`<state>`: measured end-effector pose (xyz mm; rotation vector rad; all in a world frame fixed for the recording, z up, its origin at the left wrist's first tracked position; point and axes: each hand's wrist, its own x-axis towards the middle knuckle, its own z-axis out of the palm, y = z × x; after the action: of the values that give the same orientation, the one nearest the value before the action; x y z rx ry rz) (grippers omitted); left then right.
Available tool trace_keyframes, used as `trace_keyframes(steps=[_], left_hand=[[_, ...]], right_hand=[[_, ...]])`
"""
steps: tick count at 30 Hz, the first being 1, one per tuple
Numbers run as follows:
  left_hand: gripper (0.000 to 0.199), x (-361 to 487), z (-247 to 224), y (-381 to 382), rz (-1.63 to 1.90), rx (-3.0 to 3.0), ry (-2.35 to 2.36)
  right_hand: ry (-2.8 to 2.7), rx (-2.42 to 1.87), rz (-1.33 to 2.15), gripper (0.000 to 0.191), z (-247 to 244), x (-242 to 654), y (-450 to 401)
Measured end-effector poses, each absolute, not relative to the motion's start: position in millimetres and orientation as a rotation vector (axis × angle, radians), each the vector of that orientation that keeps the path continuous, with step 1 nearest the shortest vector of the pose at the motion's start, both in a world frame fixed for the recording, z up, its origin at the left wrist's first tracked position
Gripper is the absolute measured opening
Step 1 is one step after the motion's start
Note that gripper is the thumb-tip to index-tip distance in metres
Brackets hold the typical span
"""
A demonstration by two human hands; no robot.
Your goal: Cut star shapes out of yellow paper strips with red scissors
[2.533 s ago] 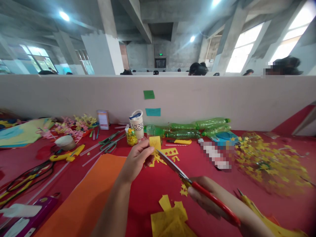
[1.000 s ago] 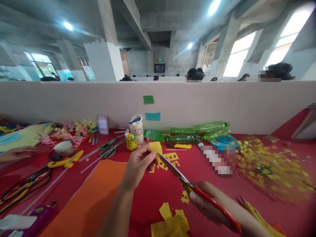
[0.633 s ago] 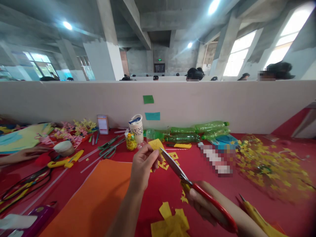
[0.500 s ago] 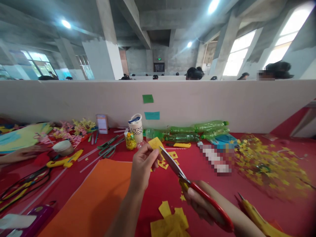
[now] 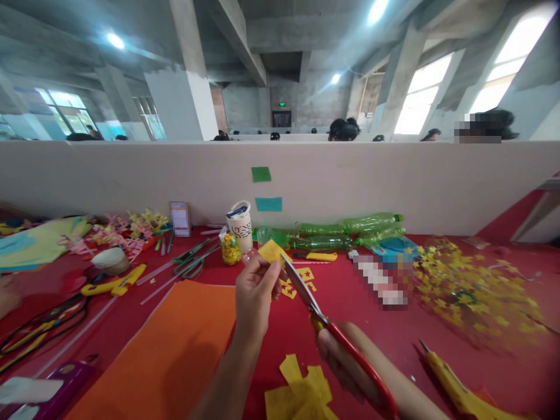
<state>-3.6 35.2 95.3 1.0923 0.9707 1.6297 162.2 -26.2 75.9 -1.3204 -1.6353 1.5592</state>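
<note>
Near the middle, my left hand [image 5: 258,289] pinches a small yellow paper piece [image 5: 270,251] between thumb and fingers. My right hand [image 5: 345,356] is wrapped round the handles of red-handled scissors [image 5: 317,312]. Their blade tips point up and left and meet the right edge of the held paper. Behind the blades, yellow paper scraps [image 5: 305,273] with star-shaped holes lie on the red tabletop [image 5: 376,350]. Closer to me is a pile of yellow paper pieces [image 5: 301,394].
Orange sheets [image 5: 175,344] lie at left, beside a yellow glue gun [image 5: 116,284]. Green bottles [image 5: 324,242] and a cup [image 5: 240,224] stand or lie by the partition [image 5: 131,175]. Yellow star decorations [image 5: 472,297] and a yellow tool [image 5: 450,373] are at right. Another person's hand [image 5: 7,294] shows far left.
My right hand and the scissors have shifted slightly left and down. The held paper has moved a little left. The other person's hand at far left has drawn back toward the edge.
</note>
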Motion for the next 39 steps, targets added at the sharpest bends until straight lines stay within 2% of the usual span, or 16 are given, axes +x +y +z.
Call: trace_keyframes(steps=[16, 39], left_hand=[[0.018, -1.7, 89.9, 38.1, 1.685, 1.069, 0.932], [0.015, -4.1, 93.6, 37.4, 1.656, 1.096, 0.929]], right_hand=[[-1.651, -1.454, 1.502, 0.04, 80.0, 161.7, -24.4], [-1.628, -1.319, 1.577, 0.045, 79.8, 164.8, -21.9]])
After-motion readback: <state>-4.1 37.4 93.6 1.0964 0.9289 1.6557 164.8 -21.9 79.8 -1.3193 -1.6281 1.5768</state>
